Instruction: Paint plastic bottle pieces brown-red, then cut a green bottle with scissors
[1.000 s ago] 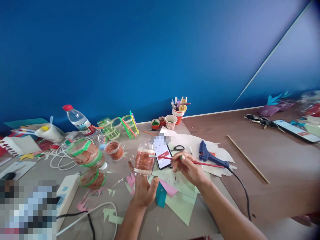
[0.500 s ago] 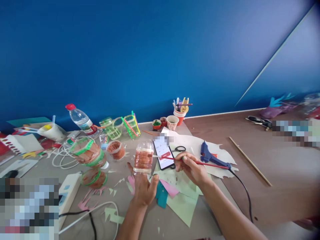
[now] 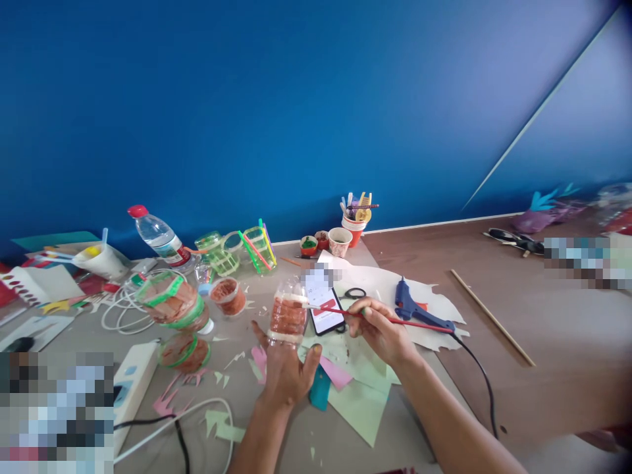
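A clear plastic bottle piece (image 3: 288, 318), painted reddish-brown with a pale band near each end, is held up by my left hand (image 3: 288, 375). That hand's thumb sticks out to the right; its middle fingers are hidden by the bottle piece. In my right hand (image 3: 382, 329), a long red-handled paintbrush (image 3: 419, 323) is pinched, its tip at the upper right edge of the painted part. Left of the bottle piece stands a cup of brown paint (image 3: 228, 295). A lit phone (image 3: 326, 316) lies behind the brush.
A blue glue gun (image 3: 407, 301) with a black cord rests on white paper at the right. Coloured paper scraps (image 3: 363, 408) lie near my wrists. To the left are brown-and-green painted plastic pieces (image 3: 172, 303), a power strip (image 3: 135, 375) and a water bottle (image 3: 158, 234).
The bottle piece in my left hand has shifted slightly right and tilted. The brush tip has moved from the middle of the painted area up to its upper right edge.
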`<state>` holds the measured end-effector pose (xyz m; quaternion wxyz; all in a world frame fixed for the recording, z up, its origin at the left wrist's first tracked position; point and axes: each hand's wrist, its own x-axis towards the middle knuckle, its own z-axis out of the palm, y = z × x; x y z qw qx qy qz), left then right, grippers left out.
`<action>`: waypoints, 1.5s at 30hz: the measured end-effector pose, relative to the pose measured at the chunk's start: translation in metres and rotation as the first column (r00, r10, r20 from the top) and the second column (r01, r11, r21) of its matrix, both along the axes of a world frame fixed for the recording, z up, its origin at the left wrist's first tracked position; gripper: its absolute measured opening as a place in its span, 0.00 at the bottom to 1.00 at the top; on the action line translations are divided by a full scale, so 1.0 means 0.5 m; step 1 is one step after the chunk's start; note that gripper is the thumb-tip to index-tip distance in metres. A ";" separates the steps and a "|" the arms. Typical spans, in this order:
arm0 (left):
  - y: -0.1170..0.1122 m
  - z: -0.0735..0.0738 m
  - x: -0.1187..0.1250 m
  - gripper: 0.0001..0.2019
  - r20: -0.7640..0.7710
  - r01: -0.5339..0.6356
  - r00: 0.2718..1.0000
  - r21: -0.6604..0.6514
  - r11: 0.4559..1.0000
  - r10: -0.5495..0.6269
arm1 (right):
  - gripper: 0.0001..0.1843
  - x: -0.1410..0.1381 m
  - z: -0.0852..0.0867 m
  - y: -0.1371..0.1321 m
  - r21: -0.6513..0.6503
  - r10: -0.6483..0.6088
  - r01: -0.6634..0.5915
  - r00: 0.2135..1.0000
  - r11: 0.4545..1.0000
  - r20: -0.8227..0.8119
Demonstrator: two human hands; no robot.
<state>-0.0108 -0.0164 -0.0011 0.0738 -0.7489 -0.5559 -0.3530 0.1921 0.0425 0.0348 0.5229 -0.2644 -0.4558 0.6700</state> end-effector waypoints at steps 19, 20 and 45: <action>-0.002 0.009 0.011 0.28 -0.109 -0.093 0.990 -0.064 0.994 0.085 | 0.15 0.000 0.000 -0.002 -0.006 -0.002 0.002 1.000 1.000 0.008; -0.001 0.009 0.011 0.26 -0.110 -0.097 0.990 -0.060 0.993 0.090 | 0.15 -0.001 0.001 -0.002 -0.010 0.005 -0.005 1.000 1.000 0.016; -0.007 0.026 0.029 0.21 -0.305 -0.270 0.936 -0.306 0.913 0.175 | 0.15 -0.003 0.012 -0.005 0.045 -0.074 0.070 0.990 0.997 0.117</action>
